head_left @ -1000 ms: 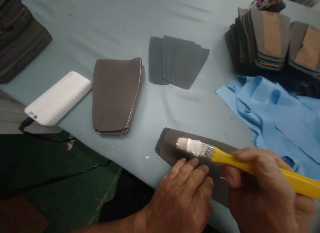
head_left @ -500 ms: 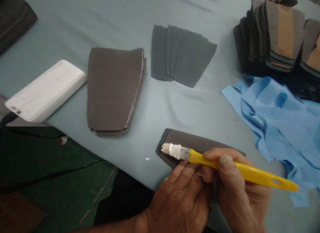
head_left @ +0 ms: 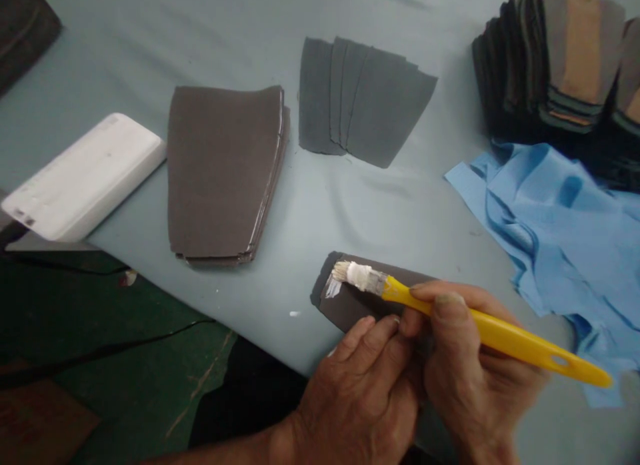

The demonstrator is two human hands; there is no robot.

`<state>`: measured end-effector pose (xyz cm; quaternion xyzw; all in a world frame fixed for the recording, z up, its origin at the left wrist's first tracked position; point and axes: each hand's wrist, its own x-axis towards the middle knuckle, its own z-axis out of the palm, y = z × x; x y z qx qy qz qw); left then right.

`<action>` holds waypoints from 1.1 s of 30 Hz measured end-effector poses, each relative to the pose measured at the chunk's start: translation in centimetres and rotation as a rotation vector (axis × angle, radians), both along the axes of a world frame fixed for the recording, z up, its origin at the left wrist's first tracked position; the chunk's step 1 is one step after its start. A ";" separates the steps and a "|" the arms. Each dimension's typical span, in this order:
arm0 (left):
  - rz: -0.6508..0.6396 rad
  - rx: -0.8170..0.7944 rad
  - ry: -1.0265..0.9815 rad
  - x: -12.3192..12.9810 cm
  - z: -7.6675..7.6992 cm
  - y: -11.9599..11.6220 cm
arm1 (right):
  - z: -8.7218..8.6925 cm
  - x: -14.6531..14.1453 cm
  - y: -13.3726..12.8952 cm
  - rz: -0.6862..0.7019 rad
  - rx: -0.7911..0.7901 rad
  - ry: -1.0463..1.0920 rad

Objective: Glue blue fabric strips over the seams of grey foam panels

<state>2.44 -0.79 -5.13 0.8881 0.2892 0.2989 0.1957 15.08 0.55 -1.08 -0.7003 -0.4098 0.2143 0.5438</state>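
My right hand point(head_left: 480, 365) grips the yellow handle of a brush point(head_left: 500, 332). The bristles, coated in white paste, touch a dark brown piece point(head_left: 360, 302) near its left end, where a white smear shows. Under that piece a darker grey edge sticks out at the left. My left hand point(head_left: 363, 392) lies on the lower side of the brown piece, its fingers close together and pressing down, with nothing gripped between them. Further up are a stack of brown pieces point(head_left: 225, 172) and several overlapping grey pieces point(head_left: 380, 105).
A white box-shaped device point(head_left: 83, 175) lies at the table's left edge. Blue cloth point(head_left: 560, 218) is crumpled at the right, below stacked dark pieces with tan strips point(head_left: 583, 45). Dark fabric point(head_left: 25, 35) lies top left. The table edge runs diagonally, with green floor below.
The brush tip has moved up and slightly right over the brown piece, and a white smear now shows beside it. My left hand stays in nearly the same place. The view has shifted slightly.
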 end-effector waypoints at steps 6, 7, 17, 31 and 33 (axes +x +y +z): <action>0.018 0.005 0.027 0.1 0.1 -0.1 | 0.8 -0.9 0.9 -0.072 0.035 0.034; 0.016 0.007 0.033 0.1 0.2 0.0 | 0.7 -0.9 0.7 -0.053 0.014 0.022; -0.029 -0.059 -0.011 0.1 0.5 0.2 | 0.5 -0.6 -0.5 0.105 -0.025 0.110; 0.042 -0.007 0.046 0.2 0.0 -0.5 | 0.1 -1.0 0.8 -0.125 0.161 0.084; 0.045 -0.013 0.030 0.2 0.1 -0.5 | 0.1 -1.0 0.7 -0.104 0.160 0.106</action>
